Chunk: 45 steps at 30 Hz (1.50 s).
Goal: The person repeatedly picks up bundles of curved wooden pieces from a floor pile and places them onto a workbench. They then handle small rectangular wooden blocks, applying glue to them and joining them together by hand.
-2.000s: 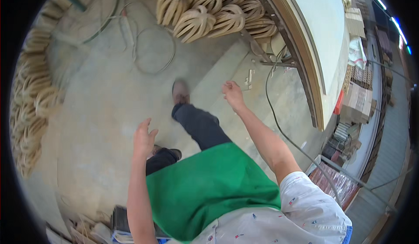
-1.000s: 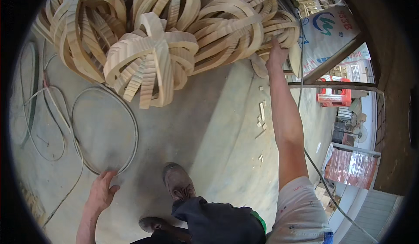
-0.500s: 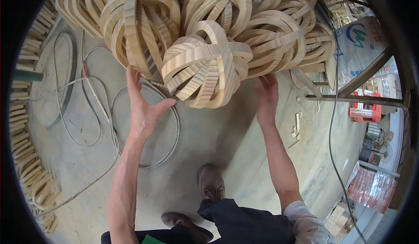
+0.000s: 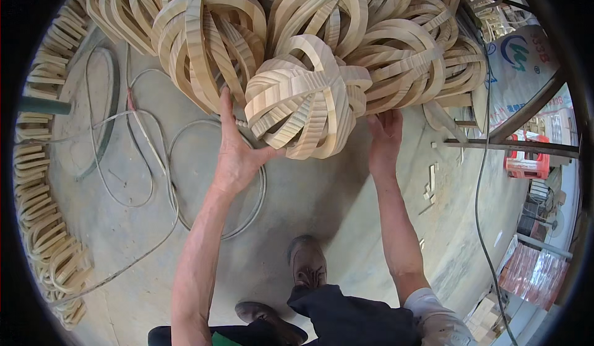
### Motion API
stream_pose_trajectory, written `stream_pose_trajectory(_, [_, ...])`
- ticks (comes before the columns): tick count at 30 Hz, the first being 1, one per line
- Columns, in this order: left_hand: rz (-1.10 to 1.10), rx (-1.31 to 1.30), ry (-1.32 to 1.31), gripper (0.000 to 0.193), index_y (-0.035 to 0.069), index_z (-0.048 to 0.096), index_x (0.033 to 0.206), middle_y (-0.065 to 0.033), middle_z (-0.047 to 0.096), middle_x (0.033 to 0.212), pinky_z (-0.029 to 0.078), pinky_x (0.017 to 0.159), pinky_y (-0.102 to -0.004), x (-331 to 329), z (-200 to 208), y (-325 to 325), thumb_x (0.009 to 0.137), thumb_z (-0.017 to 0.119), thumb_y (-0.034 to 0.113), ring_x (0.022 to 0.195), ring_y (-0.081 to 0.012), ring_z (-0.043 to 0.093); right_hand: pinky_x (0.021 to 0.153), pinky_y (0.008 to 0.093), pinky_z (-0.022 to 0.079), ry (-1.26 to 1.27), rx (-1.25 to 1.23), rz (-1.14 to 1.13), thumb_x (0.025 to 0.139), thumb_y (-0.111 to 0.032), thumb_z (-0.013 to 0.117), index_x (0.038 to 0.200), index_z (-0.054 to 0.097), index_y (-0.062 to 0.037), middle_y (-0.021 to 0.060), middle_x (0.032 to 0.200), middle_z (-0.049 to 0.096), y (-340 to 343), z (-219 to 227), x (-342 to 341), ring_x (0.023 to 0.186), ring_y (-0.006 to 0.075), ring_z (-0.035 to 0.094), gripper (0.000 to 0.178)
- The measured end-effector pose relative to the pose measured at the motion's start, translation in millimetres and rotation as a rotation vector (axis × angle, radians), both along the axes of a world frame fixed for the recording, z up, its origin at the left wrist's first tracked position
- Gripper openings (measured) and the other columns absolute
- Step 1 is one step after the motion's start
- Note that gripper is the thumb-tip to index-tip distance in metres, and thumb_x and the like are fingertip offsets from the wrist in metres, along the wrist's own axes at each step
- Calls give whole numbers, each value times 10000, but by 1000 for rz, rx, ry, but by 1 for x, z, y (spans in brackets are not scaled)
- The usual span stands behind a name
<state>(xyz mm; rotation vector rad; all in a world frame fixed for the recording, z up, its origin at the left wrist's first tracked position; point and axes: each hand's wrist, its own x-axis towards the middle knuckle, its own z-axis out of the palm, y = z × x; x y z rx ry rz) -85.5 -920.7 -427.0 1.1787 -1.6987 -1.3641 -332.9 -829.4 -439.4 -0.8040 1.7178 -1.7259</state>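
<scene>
In front of me is a ball-shaped frame of curved, striped wooden strips (image 4: 303, 108), at the near edge of a pile of similar frames. My left hand (image 4: 238, 157) is at its lower left, fingers pointing up and thumb spread out to the ball's lower edge. The hand is open; whether the fingers press on the wood I cannot tell. My right hand (image 4: 385, 143) is right of the ball, its outstretched fingers reaching up to the underside of a neighbouring wooden frame (image 4: 399, 67). The wood partly hides those fingertips. Another large frame (image 4: 201, 43) sits above my left hand.
Looped cables (image 4: 170, 179) lie on the concrete floor at left. Rows of bent wooden pieces (image 4: 37, 191) line the left rim. To the right are a hanging cable (image 4: 479, 222), a metal frame bar (image 4: 513, 146), a white printed sack (image 4: 523, 67) and a red crate (image 4: 527, 160).
My left hand has moved right and closer to the ball, its thumb now at the lower edge. My right hand has risen slightly against the wood. The whole view has shifted a little.
</scene>
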Motion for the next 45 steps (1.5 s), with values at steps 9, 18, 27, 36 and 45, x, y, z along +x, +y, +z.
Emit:
stream_pose_trajectory(9, [-83,-55,-217,1318,-2,-65,1421,-180,173,1463,217,1118,-376,1,0,-10,522,886,158,1356,-269,214,993,314,335,-180,-77,123,879,-125,587,1309,373,-1,73,1248,501,2,10,48,1167,144,444,496])
stream_pose_trajectory(18, [-174,-150,-131,1297,0,-56,1424,-213,193,1445,270,1090,-413,2,-15,-23,524,868,126,1327,-358,242,967,320,349,-419,-162,110,909,-136,508,1286,409,6,51,1235,506,-14,6,34,1131,172,463,415])
stream_pose_trajectory(27, [-170,-198,-251,1319,40,-93,1432,-211,243,1422,264,1093,-374,-1,-20,-22,523,859,120,1320,-327,263,952,320,348,-177,4,170,899,-446,533,1252,450,12,70,1202,507,-13,-15,12,1090,174,448,584])
stream_pose_trajectory(36, [-309,43,-84,1250,56,-11,1434,-123,338,1386,283,1085,-351,3,-16,-36,528,852,65,1278,-240,351,970,322,338,177,115,138,863,-515,560,1281,418,16,91,1215,494,-21,-19,9,1102,198,444,691])
stream_pose_trajectory(45, [-272,-2,-131,1075,37,69,1404,-153,458,1276,410,983,-367,-11,5,-21,639,815,149,1159,-267,496,890,340,385,339,192,138,869,-370,562,1196,478,-6,89,1116,541,-11,-18,9,1011,210,481,496])
